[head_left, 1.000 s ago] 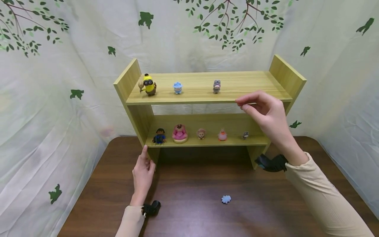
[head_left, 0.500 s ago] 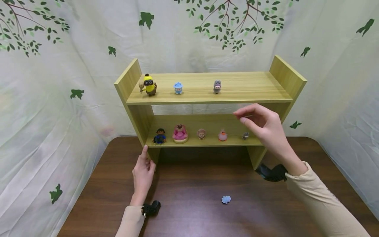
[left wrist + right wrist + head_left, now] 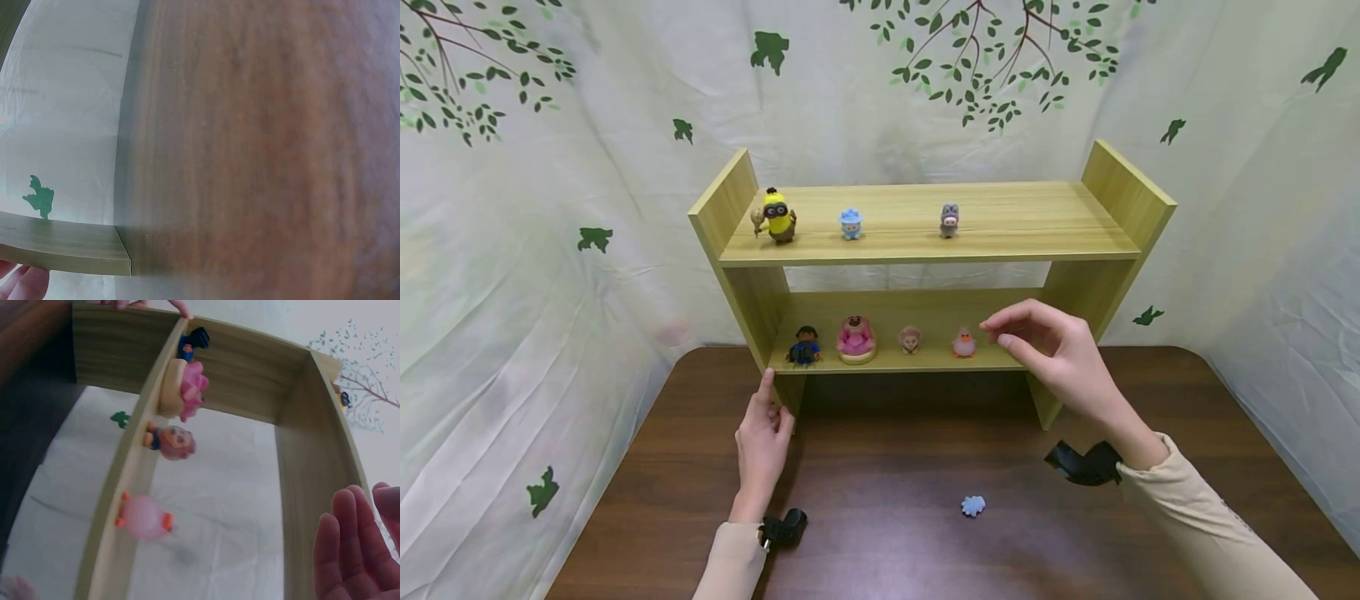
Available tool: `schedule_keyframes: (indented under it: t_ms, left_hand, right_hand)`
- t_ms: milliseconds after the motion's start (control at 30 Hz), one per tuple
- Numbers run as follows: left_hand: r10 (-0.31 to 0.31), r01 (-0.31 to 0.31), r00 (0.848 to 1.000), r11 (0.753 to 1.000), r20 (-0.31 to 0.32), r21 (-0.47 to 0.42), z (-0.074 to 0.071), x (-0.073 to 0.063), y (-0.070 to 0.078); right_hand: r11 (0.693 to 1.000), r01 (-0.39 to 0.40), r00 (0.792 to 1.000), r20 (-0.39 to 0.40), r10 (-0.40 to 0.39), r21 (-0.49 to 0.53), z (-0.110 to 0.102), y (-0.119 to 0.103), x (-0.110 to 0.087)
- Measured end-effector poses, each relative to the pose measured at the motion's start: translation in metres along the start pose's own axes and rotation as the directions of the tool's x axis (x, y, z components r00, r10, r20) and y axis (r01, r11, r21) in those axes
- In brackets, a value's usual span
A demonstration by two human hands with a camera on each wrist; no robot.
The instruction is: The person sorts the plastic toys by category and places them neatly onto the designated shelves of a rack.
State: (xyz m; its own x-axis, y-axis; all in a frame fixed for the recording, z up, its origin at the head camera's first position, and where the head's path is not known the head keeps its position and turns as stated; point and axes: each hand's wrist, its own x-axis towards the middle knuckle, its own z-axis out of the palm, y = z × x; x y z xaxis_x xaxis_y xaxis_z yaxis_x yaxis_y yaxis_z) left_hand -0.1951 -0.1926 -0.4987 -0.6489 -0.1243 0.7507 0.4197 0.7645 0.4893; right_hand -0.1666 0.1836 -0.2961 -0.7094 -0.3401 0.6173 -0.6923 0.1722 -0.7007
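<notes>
My right hand [image 3: 1048, 350] hovers before the lower board of a wooden shelf [image 3: 1022, 218], beside a pink duck figure [image 3: 964, 344]. Its thumb and forefinger are apart and nothing shows between them; in the right wrist view its fingers [image 3: 350, 544] look fairly straight. The small grey figure at that end is hidden behind this hand. My left hand [image 3: 762, 437] touches the shelf's left front corner with an extended forefinger. Along the lower board stand a dark-haired figure in blue [image 3: 805, 345], a pink bear figure [image 3: 856, 339] and a small brown-pink figure [image 3: 910, 338].
On the upper board stand a yellow minion figure [image 3: 778, 217], a blue-hatted figure [image 3: 851, 223] and a grey eared figure [image 3: 949, 220]. A light-blue spiky piece [image 3: 973, 506] lies on the brown table [image 3: 880, 467]. A leaf-printed cloth [image 3: 625, 167] hangs behind.
My right hand has come down from the upper board's front edge to the lower board, slightly leftward, and now covers the small grey figure. The left hand has stayed in place.
</notes>
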Motion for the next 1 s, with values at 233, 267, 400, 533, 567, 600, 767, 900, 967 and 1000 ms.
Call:
schedule_keyframes:
  t_ms: [233, 267, 400, 533, 567, 600, 767, 900, 967, 1000]
  left_hand:
    - [0.003, -0.003, 1.000, 1.000, -0.001, 0.003, 0.000, 0.000, 0.000]
    - [0.002, -0.002, 1.000, 1.000, -0.001, 0.003, 0.000, 0.000, 0.000]
    - [0.001, -0.001, 1.000, 1.000, 0.001, 0.002, 0.000, 0.000, -0.001]
    - [-0.004, 0.004, 1.000, 1.000, 0.007, 0.000, 0.000, 0.000, -0.001]
    - [-0.006, 0.006, 1.000, 1.000, 0.008, 0.000, 0.000, 0.000, -0.001]
    - [-0.006, 0.006, 1.000, 1.000, 0.009, 0.001, -0.001, 0.000, 0.000]
    - [-0.007, 0.007, 1.000, 1.000, 0.010, 0.001, -0.001, -0.001, 0.000]
    - [-0.008, 0.008, 1.000, 1.000, 0.011, 0.001, -0.001, 0.000, 0.000]
    - [-0.007, 0.007, 1.000, 1.000, 0.010, 0.002, -0.001, 0.000, 0.000]
    - [-0.007, 0.007, 1.000, 1.000, 0.010, 0.002, -0.001, 0.000, 0.000]
  right_hand:
    - [1.000, -0.023, 0.999, 0.040, 0.023, 0.001, 0.007, 0.009, -0.011]
    - [1.000, -0.030, 0.998, 0.046, 0.030, 0.001, 0.008, 0.011, -0.012]
    - [0.998, -0.064, 0.995, 0.073, 0.062, 0.023, 0.012, 0.016, -0.018]
    - [0.996, -0.090, 0.991, 0.100, 0.087, 0.024, 0.016, 0.021, -0.025]
    - [0.995, -0.094, 0.990, 0.104, 0.092, 0.019, 0.017, 0.023, -0.027]
    - [0.995, -0.094, 0.990, 0.107, 0.092, 0.013, 0.018, 0.024, -0.029]
    - [0.994, -0.108, 0.987, 0.116, 0.107, 0.004, 0.023, 0.030, -0.037]
    - [0.992, -0.129, 0.983, 0.133, 0.128, -0.004, 0.027, 0.037, -0.046]
    - [0.990, -0.139, 0.979, 0.148, 0.138, -0.003, 0.028, 0.040, -0.051]
    - [0.990, -0.142, 0.978, 0.154, 0.141, -0.001, 0.029, 0.042, -0.053]
